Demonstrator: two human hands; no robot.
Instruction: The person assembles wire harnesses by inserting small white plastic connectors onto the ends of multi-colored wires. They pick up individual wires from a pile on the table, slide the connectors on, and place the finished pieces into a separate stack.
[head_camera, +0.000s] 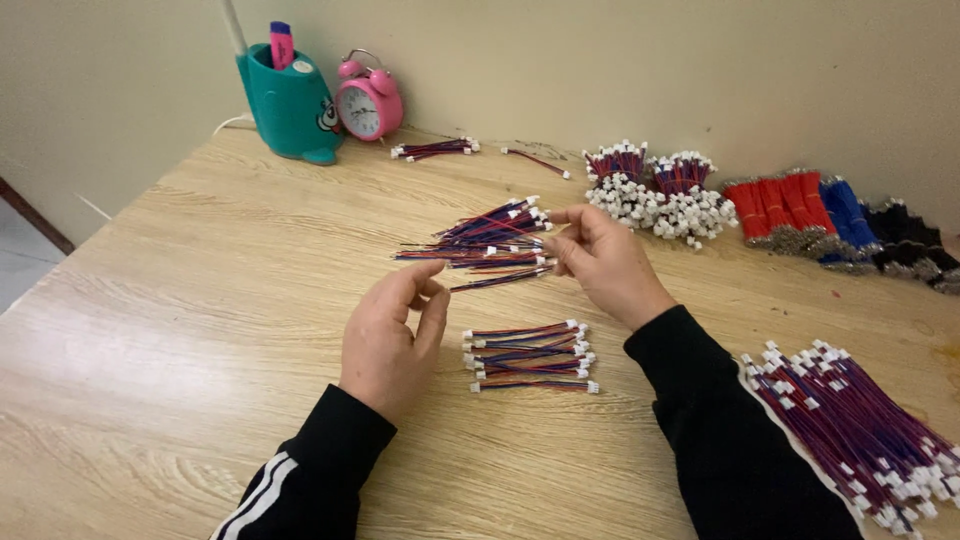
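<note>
Single wire lead (495, 280) spans between both hands, long axis roughly left-right, slightly tilted. Left hand (392, 335) pinches bare end between thumb and forefinger; right hand (600, 262) pinches white-connector end (right also touches fanned wire pile (490, 238) just behind lead). Stacked wire bundle (530, 357) just in front of lead. Teal pen holder (288, 100), pink alarm clock (368, 103) well behind-left of lead. No labels legible.
</note>
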